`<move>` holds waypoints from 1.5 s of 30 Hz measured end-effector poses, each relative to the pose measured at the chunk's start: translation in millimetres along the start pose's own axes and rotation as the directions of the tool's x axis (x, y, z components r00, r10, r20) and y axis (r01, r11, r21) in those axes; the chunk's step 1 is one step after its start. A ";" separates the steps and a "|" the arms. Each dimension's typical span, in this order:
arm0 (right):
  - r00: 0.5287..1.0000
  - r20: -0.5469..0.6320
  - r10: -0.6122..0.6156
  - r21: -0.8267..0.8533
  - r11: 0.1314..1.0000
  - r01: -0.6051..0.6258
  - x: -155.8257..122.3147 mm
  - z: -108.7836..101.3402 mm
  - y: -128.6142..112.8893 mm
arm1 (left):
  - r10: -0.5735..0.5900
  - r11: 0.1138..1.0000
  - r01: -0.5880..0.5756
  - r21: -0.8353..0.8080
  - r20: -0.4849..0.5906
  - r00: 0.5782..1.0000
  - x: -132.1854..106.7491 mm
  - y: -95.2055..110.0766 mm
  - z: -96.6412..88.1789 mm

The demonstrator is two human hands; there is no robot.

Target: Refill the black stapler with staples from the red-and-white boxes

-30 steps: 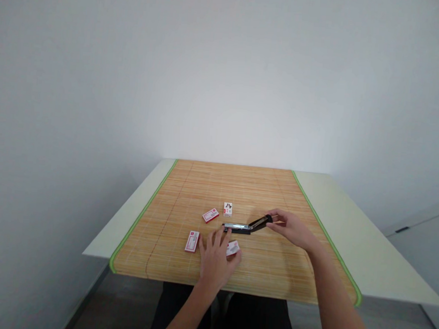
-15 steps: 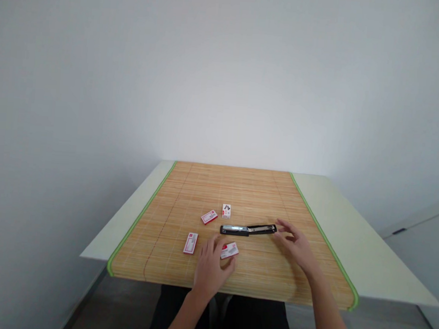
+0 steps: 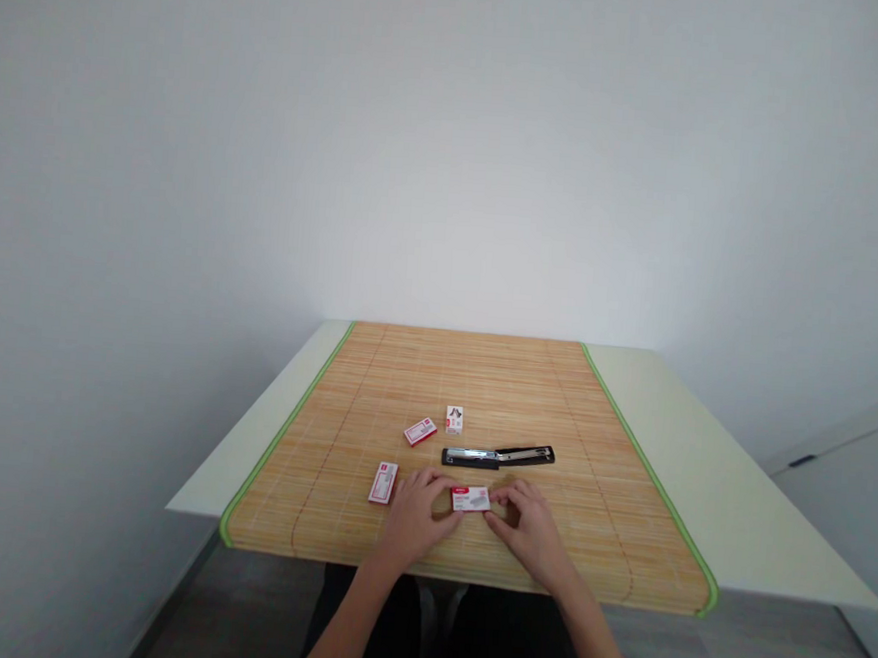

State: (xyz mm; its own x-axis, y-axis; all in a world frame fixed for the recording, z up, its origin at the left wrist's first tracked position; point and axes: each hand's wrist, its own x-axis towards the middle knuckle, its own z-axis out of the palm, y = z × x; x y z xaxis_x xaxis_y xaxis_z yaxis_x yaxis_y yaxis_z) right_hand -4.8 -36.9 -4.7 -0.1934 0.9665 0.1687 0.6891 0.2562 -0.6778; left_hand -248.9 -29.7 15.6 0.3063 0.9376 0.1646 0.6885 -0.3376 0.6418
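Observation:
A small red and white staple box [image 3: 470, 499] is held between both hands just above the bamboo mat [image 3: 606, 521]. My left hand [image 3: 415, 514] pinches its left end and my right hand [image 3: 528, 527] pinches its right end. Beyond it a black stapler [image 3: 497, 457] lies swung open flat on the mat, touched by neither hand. Three more small boxes lie around: one at the left [image 3: 383, 483], one tilted [image 3: 421, 432], one standing further back [image 3: 455, 419].
The mat with green edging covers most of a pale table [image 3: 728, 490], which stands against a white wall. A grey cabinet [image 3: 850, 468] is at the right. My dark-clothed legs show below the table's near edge.
My right hand let go of the stapler's raised arm, which now lies flat, and came down to the staple box. My left hand lifted that box between both hands.

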 end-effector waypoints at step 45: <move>0.996 0.044 -0.074 -0.003 0.997 0.074 31.9 -36.4 -19.8 | 0.015 0.999 -0.017 -0.032 -0.073 0.997 -6.4 -9.8 -6.5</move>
State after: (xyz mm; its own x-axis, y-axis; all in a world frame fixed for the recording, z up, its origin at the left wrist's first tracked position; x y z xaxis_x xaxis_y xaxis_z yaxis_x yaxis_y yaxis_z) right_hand 0.8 -10.7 40.1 -0.2745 0.9432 0.1869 0.6749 0.3275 -0.6612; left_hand -261.9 -31.8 13.2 0.2682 0.9360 0.2282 0.6614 -0.3511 0.6627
